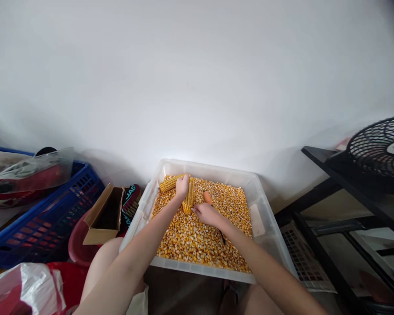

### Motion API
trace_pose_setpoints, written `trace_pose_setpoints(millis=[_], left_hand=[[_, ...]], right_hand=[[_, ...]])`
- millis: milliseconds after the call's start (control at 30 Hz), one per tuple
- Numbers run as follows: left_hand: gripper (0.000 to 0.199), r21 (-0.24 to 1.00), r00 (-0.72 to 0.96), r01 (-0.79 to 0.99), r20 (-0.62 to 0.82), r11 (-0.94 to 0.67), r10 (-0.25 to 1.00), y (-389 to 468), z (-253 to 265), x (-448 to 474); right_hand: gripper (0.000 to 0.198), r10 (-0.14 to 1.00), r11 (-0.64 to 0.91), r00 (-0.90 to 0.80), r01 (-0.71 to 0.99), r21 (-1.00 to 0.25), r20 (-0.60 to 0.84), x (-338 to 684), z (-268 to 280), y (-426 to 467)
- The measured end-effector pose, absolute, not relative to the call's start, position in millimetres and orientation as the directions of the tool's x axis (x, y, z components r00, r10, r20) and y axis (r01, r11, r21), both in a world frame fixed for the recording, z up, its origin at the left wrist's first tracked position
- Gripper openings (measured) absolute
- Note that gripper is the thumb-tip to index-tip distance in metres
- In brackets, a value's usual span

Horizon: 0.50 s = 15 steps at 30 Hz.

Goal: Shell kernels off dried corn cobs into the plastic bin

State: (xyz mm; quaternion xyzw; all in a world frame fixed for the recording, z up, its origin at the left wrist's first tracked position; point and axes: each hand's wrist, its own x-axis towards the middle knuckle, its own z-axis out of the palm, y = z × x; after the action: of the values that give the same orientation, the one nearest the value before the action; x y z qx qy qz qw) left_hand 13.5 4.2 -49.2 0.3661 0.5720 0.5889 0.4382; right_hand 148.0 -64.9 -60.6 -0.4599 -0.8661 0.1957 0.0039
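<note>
My left hand (183,186) is closed around the upper part of an upright ear of corn (188,199) with yellow kernels. A second ear of corn (170,182) lies to the left, against the same hand. My right hand (206,213) has its fingers pinched together at the lower right end of the upright ear; what they hold is too small to tell. Loose corn kernels (197,240) fill much of a translucent plastic bin (210,168). A tool with an orange handle (207,197) rests on the kernels, partly hidden behind my right hand and forearm.
Left of the bin are an open cardboard box (107,214), a reddish basin (79,240), a patterned shoe (131,201) and a loaded blue basket (36,236). On the right, a black rack (318,153) carries a fan (381,148). A white wall (197,87) stands behind.
</note>
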Motion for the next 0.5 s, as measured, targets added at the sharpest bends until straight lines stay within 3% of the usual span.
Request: trace_pose_setpoints(millis=[300,500], left_hand=[[0.028,0.971,-0.220,0.192,0.185,-0.144,0.958,-3,-45,19],[0.028,0.879,0.071,0.342,0.327,-0.331,0.942,-18,-35,33]], right_hand=[[0.029,0.752,0.510,-0.629,0.745,-0.429,-0.198,160,-61,-60],[0.029,0.754,0.505,-0.610,0.776,-0.377,-0.245,157,-57,-59]])
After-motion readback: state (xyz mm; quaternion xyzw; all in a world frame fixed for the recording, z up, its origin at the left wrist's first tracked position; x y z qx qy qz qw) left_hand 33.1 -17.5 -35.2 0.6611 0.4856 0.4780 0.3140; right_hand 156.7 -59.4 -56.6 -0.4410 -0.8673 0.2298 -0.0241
